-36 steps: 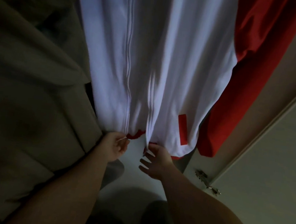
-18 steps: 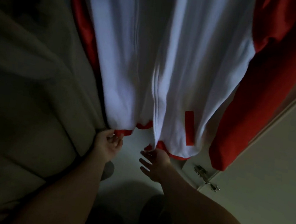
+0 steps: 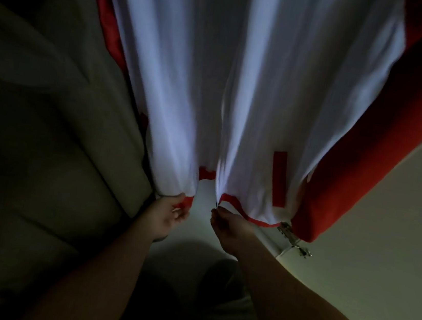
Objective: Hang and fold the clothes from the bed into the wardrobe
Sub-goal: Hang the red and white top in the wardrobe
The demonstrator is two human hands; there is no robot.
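A white jacket (image 3: 254, 85) with red sleeves and red hem trim hangs in front of me, its front open at the bottom. My left hand (image 3: 167, 214) pinches the left half of the hem at its red edge. My right hand (image 3: 230, 227) pinches the bottom corner of the right half, by the zip end. The two halves hang a small gap apart between my hands. One red sleeve (image 3: 381, 160) drapes down on the right. The hanger and the top of the jacket are out of sight.
A beige garment (image 3: 48, 125) hangs close on the left, touching the jacket. On the right stands a pale wardrobe door (image 3: 384, 263) with a metal hinge (image 3: 293, 239) near the hem. The wardrobe floor (image 3: 192, 251) below is dim.
The view has moved closer to the jacket. My right hand, its fingers spread before, now pinches the hem corner. My left hand keeps its hold on the left hem.
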